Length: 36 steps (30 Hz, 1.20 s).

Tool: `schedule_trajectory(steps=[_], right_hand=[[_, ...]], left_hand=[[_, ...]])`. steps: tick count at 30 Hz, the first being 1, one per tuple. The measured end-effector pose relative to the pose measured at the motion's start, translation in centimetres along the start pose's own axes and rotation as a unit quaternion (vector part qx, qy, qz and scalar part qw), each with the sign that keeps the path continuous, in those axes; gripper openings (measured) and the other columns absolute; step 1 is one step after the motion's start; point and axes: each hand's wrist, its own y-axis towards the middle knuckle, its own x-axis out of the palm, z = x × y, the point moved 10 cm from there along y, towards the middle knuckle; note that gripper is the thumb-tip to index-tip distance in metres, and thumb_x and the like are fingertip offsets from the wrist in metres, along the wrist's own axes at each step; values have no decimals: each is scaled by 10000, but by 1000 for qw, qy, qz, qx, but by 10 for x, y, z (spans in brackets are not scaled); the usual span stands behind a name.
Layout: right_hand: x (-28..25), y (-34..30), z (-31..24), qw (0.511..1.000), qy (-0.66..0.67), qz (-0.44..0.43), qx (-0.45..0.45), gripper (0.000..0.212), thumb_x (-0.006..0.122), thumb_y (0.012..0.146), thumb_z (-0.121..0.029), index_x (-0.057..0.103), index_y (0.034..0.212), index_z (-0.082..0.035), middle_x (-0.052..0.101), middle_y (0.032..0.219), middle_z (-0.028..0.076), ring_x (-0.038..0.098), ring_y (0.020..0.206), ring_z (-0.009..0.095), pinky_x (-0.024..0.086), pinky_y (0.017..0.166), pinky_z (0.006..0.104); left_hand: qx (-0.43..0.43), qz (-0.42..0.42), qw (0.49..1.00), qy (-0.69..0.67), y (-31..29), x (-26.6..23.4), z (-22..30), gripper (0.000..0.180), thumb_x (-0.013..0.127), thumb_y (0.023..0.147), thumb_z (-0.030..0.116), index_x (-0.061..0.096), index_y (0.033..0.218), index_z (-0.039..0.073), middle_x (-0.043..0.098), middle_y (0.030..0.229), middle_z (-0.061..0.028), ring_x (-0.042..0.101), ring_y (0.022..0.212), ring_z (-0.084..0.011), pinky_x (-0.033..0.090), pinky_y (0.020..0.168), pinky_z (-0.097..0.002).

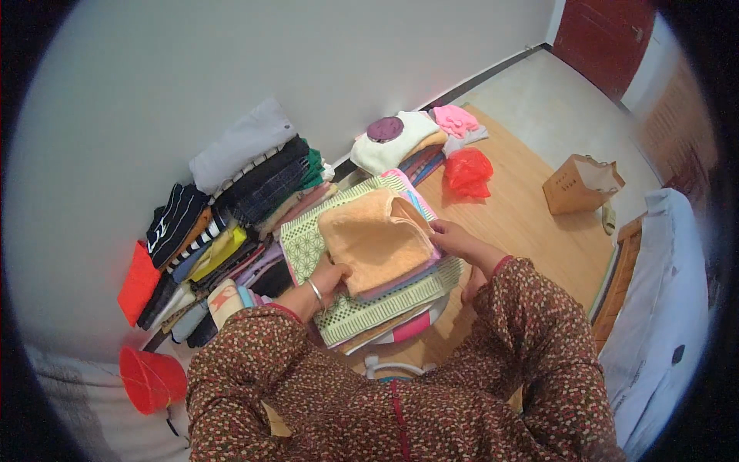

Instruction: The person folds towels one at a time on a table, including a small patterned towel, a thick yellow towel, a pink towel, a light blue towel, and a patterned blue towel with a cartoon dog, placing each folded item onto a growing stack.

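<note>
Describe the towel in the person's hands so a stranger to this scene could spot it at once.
Start at the pale wall and come down to the folded clothes beside it. To their right lies a green patterned cloth, over which the left hand and right hand hold the towel. It is plain peach, unlike the patterned cloth beneath.

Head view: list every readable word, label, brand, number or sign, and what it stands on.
None is clearly readable.
Brown paper bag: dark marks, too small to read.
Black white-striped garment: white, letter-like marks, too blurred to read.
Pale blue cover: dark patch, too small to tell whether it bears text.
Peach towel: no text visible.
</note>
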Motion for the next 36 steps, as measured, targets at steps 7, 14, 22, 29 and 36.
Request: schedule_trajectory(steps=[7, 14, 22, 29, 36], right_hand=[[13, -13, -74, 986, -11, 129, -108, 333, 578, 819, -225, 565, 1070, -8, 603, 959, 143, 585, 879, 209, 467, 757, 315], [49, -48, -135, 917, -160, 168, -324, 303, 571, 807, -195, 575, 1059, -26, 527, 1136, 190, 512, 1047, 308, 404, 882, 384], [171, -116, -188, 811, -329, -140, -463, 453, 562, 805, -368, 522, 1197, -144, 422, 1308, 145, 364, 1230, 323, 291, 965, 471], [80, -56, -150, 861, -402, 42, -310, 413, 613, 738, -245, 554, 1126, -117, 470, 1235, 144, 391, 1172, 341, 305, 951, 458], [81, -68, -167, 874, -297, 26, -383, 423, 616, 758, -174, 522, 1156, -68, 478, 1214, 162, 419, 1146, 350, 331, 959, 424]], left_hand=[[208, 145, 967, 2, -31, -26, 60, 792, 590, 663, 2, 183, 1341, 52, 419, 1161, -115, 508, 949, -200, 482, 727, -286], [248, 124, 961, -5, -50, -11, 97, 712, 640, 751, 112, 222, 1326, 59, 430, 1138, -91, 495, 1036, -213, 475, 802, -318], [88, -160, 941, -285, -46, 2, 71, 699, 328, 851, 622, 385, 1302, 91, 492, 1245, -127, 538, 1072, -251, 449, 906, -399], [108, -54, 921, -370, -71, -60, 55, 536, 410, 891, 481, 451, 1234, 71, 556, 1162, -105, 566, 1029, -245, 454, 902, -401], [62, -16, 960, -274, -78, -54, 63, 434, 516, 828, 71, 417, 1249, 42, 531, 1186, -143, 568, 1038, -255, 467, 895, -382]])
